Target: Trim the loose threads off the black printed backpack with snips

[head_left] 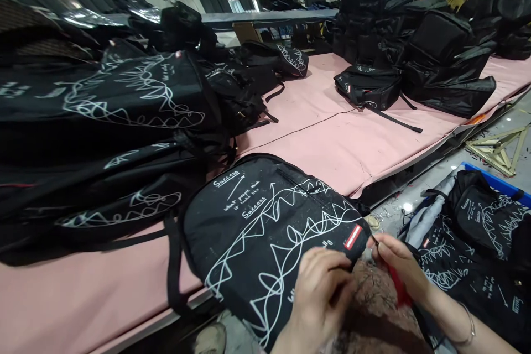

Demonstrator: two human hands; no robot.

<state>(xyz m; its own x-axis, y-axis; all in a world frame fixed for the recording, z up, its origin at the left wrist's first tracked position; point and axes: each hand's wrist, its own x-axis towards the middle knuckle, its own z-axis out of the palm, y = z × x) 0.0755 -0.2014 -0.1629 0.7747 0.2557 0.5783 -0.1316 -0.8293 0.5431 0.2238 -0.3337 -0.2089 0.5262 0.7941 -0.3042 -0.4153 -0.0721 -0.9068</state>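
A black backpack (249,232) printed with white scribbles and the word "Success" lies tilted at the table's front edge. It has a small red label (353,237) near its right end. My left hand (321,290) rests over the lower right part of the backpack, its fingers curled; what they pinch is hidden. Just right of the label, my right hand (394,260) is closed on a small tool. A thin dark tip sticks out between thumb and finger, and a red part (399,286) shows below the palm. The tool's exact kind is unclear.
Black printed backpacks (136,94) are heaped on the left of the pink-covered table (315,127). Another backpack (369,86) and a tall black pile (440,38) stand farther back. A blue crate (477,167) on the right holds more bags. Thread scraps litter the floor.
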